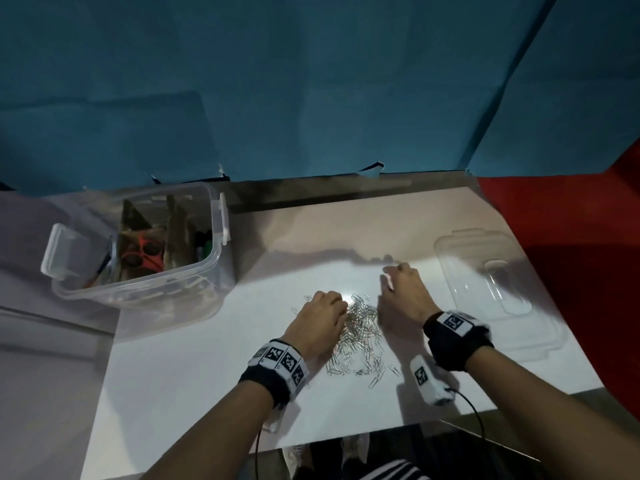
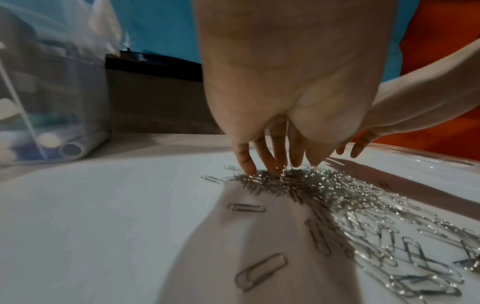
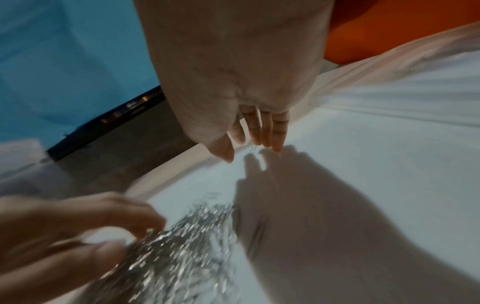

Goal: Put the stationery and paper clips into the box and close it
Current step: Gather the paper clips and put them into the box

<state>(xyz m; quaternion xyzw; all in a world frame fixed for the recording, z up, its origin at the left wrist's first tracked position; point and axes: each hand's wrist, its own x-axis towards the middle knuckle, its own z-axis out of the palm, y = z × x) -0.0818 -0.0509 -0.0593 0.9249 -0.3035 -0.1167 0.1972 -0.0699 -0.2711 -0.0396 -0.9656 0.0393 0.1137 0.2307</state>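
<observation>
Box [image 1: 138, 251] left, lid [image 1: 498, 285] right

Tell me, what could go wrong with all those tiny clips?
A few paper clips lie apart from the heap, so the hands, left hand and right hand, may miss some. Carried to the box far left, loose clips could drop. The clear lid is easy to overlook.

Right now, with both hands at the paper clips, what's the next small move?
Probably sweep the hands together: the left hand already touches the paper clips, the right hand is open beside them, and they lie scattered on the table, outside the box.
</observation>
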